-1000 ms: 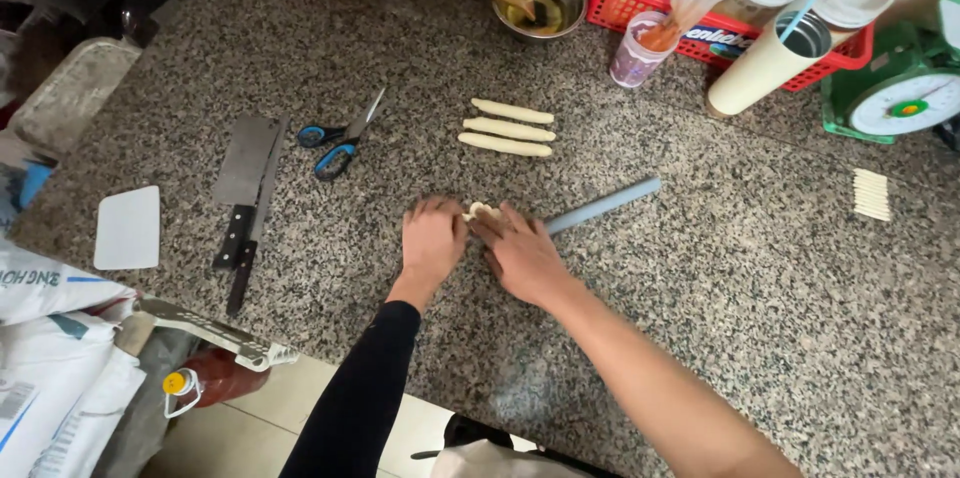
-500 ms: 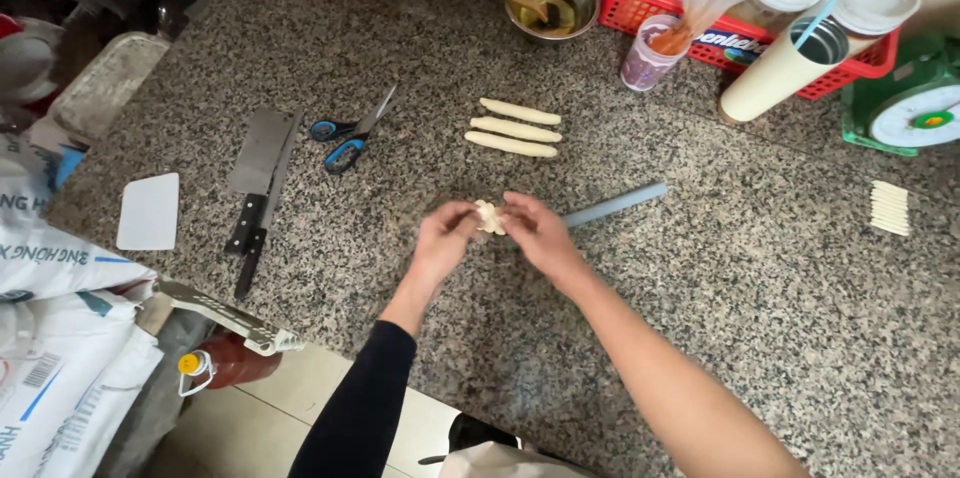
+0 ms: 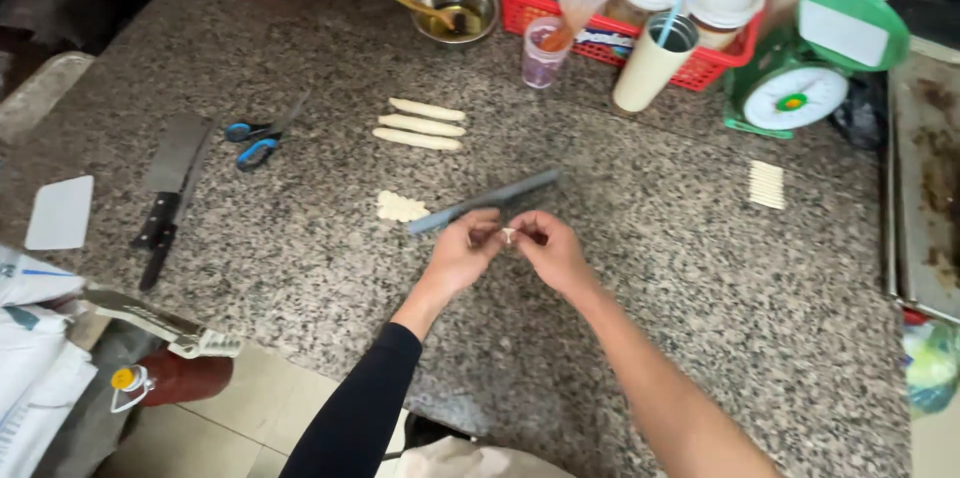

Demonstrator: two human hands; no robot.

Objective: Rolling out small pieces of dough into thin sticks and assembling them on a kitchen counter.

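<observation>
Both hands are meeting over the near-middle of the speckled granite counter point(image 3: 640, 338). Left hand point(image 3: 462, 256), in a black sleeve point(image 3: 360, 418), is pinching one side of a small pale dough piece point(image 3: 509, 235); right hand point(image 3: 552, 250), bare forearm, is pinching the other side. Fingers on both are curling in narrow around it, thumbs on top. The piece is sitting lifted just above the counter, between the fingertips, mostly hidden.

Just beyond the hands a long grey-blue flat bar point(image 3: 487, 202) is lying at a slant on the stone. Its near-left end is sitting just beside a small cut dough lump point(image 3: 401, 207).

Left side, near edge: a white sack point(image 3: 30, 378) and a red cylinder point(image 3: 170, 378) are sitting below the counter lip. On the counter there, a white scraper card point(image 3: 60, 212), then a cleaver point(image 3: 165, 188) with a black handle, then blue-handled scissors point(image 3: 258, 136).

Further back, three rolled dough sticks point(image 3: 421, 124) are lying side by side, roughly parallel. Right of centre, a small ribbed pale block point(image 3: 767, 184) is sitting alone.

Far edge: a steel bowl point(image 3: 457, 10) with a spoon in it, a clear plastic cup point(image 3: 544, 52), a tall cream cup point(image 3: 652, 64) with a blue straw, a red basket point(image 3: 610, 38) holding lidded tubs, a green kitchen scale point(image 3: 812, 68). A metal tray point(image 3: 925, 188) is running along the right edge.
</observation>
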